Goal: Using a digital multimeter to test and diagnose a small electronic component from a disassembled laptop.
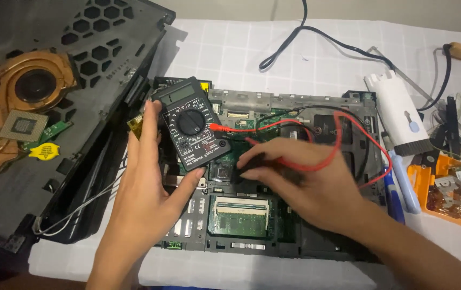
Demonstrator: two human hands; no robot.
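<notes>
Multimeter [194, 124], black, dial facing up, tilted over the upper left of an opened laptop base [273, 215] on a white gridded cloth [241, 48]. Left hand [147, 182] grips it: thumb pressed at its lower edge, fingers wrapped along its left side. Red lead [343, 145] and black lead [295, 110] run from its right side and loop across the board toward the right hand [300, 180]. Right hand fingers closed, pinched down on something dark against the board just below the meter; whether that is a probe tip, cannot tell.

Green memory module [239, 215] sits in its slot below both hands. Left of the base: detached black cover panel [69, 118], tilted, carrying a copper fan and heatpipe assembly [31, 86], a bare chip [23, 126] and a yellow sticker [44, 151]. Right of the base: white cleaning tool [397, 113], blue screwdriver [394, 196], orange tray [445, 198] with a small card and metal parts. Black cable [316, 32] trails off the top edge.
</notes>
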